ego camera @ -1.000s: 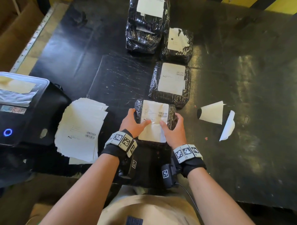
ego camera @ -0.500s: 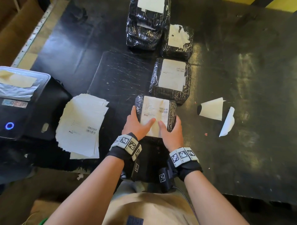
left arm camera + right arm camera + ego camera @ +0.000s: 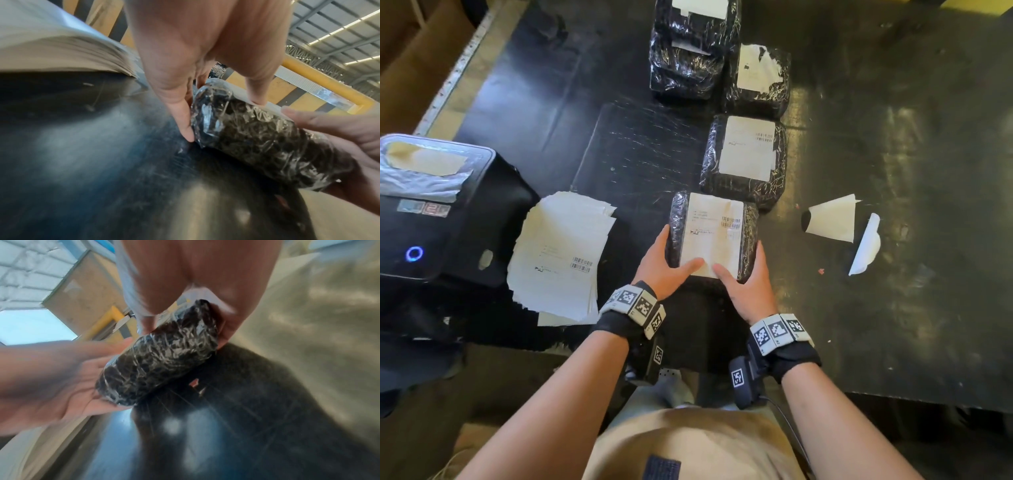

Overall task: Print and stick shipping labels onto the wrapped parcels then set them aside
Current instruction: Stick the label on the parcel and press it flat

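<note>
Both hands clamped round parcel (image 3: pixel 714 236): left hand (image 3: pixel 661 265) gripping left side, right hand (image 3: pixel 748 282) the right. Thumbs pressed flat on label (image 3: pixel 710 233). Resting on table (image 3: pixel 893 171).

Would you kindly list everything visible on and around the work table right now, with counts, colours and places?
Held parcel: one, black wrap with white label, near table edge between both hands.
Other wrapped parcels: at least four, black with white labels; one just beyond, one farther, a stack at the far end.
Label stack: one pile, white, left of the held parcel.
Label printer: one, black, blue light, far left.
Backing scraps: two, white, right of the held parcel.
Table: one, black, scuffed.
Left hand: grips the parcel's left side, thumb on the label.
Right hand: grips its right side, thumb on the label.
</note>
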